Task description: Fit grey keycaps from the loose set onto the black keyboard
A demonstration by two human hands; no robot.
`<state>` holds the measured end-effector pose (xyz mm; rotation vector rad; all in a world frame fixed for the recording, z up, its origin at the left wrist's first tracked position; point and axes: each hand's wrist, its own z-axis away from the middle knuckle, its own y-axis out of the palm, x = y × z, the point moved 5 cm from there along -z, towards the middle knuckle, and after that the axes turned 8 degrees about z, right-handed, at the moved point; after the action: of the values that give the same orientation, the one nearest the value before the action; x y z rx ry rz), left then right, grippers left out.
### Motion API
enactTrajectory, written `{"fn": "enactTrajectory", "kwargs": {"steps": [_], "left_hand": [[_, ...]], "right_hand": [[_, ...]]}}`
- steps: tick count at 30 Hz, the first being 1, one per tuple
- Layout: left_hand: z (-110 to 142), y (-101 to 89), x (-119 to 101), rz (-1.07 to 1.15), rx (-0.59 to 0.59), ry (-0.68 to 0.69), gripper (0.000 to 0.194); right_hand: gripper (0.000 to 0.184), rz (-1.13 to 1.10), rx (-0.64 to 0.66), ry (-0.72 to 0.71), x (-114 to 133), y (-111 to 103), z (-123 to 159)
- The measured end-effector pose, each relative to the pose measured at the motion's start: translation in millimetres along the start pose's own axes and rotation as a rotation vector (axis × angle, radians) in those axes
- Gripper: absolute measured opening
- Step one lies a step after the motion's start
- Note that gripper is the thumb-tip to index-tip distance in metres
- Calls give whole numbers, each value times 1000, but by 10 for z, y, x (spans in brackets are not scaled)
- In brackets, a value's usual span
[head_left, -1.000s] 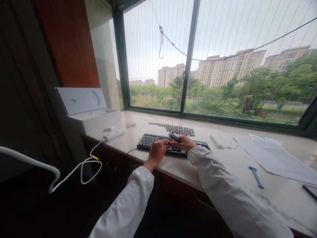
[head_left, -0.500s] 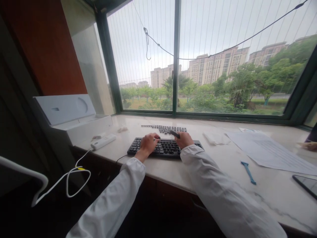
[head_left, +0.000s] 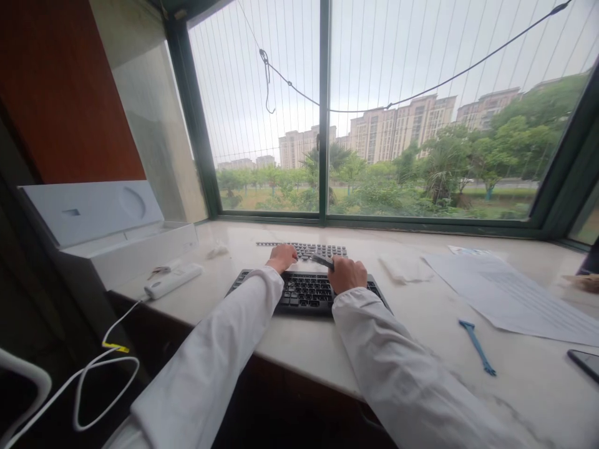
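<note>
Left hand has moved past the keyboard to loose keycaps near the tabletop's far edge; its grip cannot be determined. Right hand grips a dark tool.

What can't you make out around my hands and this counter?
In the head view:
Left hand: whether it holds anything, hidden by its own fingers.
Keyboard: part of its left side, behind the left sleeve.
Loose keycaps: legends, too small.
Paper: print, too small and blurred.
Dark device: right end, cut off by picture edge.
</note>
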<state>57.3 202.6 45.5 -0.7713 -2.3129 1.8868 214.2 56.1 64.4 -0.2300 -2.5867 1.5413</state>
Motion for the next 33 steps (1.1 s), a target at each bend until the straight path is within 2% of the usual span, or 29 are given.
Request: {"fn": "enactTrajectory", "kwargs": {"steps": [8, 21, 28, 31, 33], "left_hand": [[-220, 86, 12, -36, 15, 4, 17], [-155, 35, -10, -28, -10, -15, 20], [110, -295, -37, 18, -85, -22, 20], [382, -461, -81, 60, -162, -4, 18], [647, -554, -127, 105, -230, 32, 16]], "right_hand": [[36, -4, -2, -3, 16, 28, -22], [35, -6, 4, -10, 32, 28, -20], [34, -40, -4, -17, 46, 14, -10], [28, -101, -3, 41, 22, 29, -8], [26, -203, 16, 66, 12, 48, -13]]}}
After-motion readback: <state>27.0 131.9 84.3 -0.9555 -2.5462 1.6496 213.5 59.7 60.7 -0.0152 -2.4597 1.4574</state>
